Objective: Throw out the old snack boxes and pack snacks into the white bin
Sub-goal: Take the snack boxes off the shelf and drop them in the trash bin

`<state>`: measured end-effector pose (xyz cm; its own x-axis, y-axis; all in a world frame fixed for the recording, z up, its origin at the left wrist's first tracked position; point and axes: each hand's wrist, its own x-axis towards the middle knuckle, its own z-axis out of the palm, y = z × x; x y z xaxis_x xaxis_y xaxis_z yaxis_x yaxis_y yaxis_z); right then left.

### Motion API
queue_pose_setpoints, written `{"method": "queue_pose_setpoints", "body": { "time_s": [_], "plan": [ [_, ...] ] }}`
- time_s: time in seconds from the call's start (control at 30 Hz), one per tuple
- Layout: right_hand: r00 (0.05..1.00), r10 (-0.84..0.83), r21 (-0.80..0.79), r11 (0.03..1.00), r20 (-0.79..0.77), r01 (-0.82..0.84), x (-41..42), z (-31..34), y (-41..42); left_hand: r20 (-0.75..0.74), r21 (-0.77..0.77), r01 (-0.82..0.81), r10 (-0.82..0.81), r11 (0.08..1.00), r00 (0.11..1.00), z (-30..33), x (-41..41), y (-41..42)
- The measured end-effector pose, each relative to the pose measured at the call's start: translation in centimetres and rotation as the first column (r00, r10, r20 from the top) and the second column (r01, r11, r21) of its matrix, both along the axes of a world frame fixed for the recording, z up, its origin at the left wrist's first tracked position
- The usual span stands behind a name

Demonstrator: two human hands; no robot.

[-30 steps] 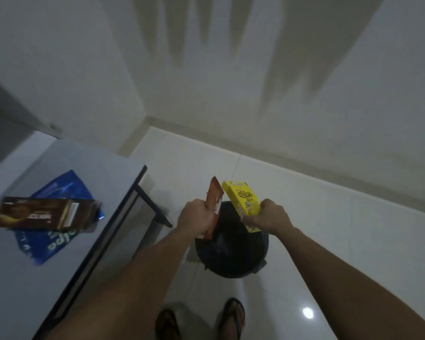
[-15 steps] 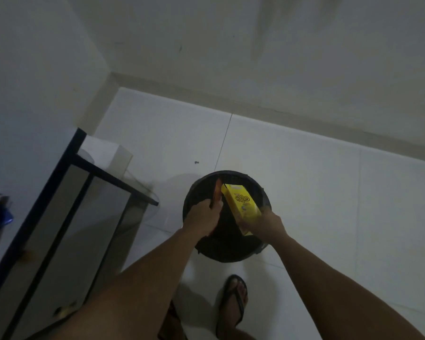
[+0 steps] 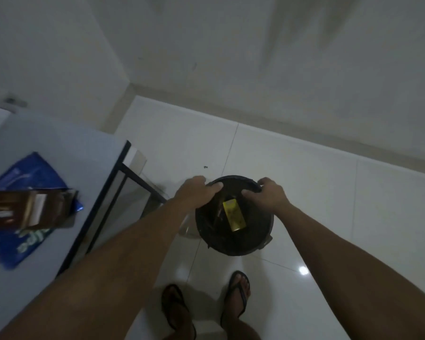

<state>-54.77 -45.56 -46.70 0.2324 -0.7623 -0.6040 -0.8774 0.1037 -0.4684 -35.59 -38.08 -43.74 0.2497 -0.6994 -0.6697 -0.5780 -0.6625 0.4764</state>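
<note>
Below us, listed from largest to smallest. Floor [image 3: 304,192]: pale glossy tiles, meeting the wall at a skirting line. Table [image 3: 66,148]: light top with a dark frame, at our left. Black trash bin [image 3: 255,241]: round, standing on the floor just right of the table's corner, in front of our feet. Blue snack bag [image 3: 27,177]: lying flat on the table. Brown snack box [image 3: 30,209]: lying on top of the blue bag, its end flap open toward the table edge. Our left hand [image 3: 196,192]: over the bin's near-left rim, fingers loosely bent with the tips at the rim, holding nothing that we can see. Our right hand [image 3: 268,195]: over the bin's right rim, fingers likewise loosely bent toward the opening, nothing in them. Yellow snack box [image 3: 233,214]: inside the bin, lying apart from both hands, below and between the fingertips. Reddish-brown carton [image 3: 217,212]: a dark sliver just left of the yellow box inside the bin; too dim to make out more. Sandals [image 3: 238,295]: one on each foot, at the bottom edge.
</note>
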Motion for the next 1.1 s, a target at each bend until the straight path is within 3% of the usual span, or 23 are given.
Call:
{"method": "queue_pose_setpoints", "body": {
  "time_s": [0.27,0.53,0.8,1.1],
  "plan": [
    [0.980,0.175,-0.179,0.971,0.092,-0.156,8.9,14.1,-0.8,0.120,-0.170,0.014,0.007,0.985,0.993,13.8,7.0,0.8],
    [0.915,0.379,-0.257,0.906,0.137,-0.337,19.3,21.5,2.3,0.184,-0.250,-0.091,0.139,0.964,0.973,21.1,16.0,6.9],
    [0.788,0.610,-0.274,0.774,0.083,-0.571,29.5,21.8,9.5,0.237,-0.296,-0.303,0.377,0.906,0.896,21.2,24.5,16.1],
    [0.561,0.827,-0.292,0.526,-0.045,-0.799,35.1,17.2,17.6,0.277,-0.332,-0.606,0.688,0.723,0.670,16.3,28.7,24.6]
  ]
}}
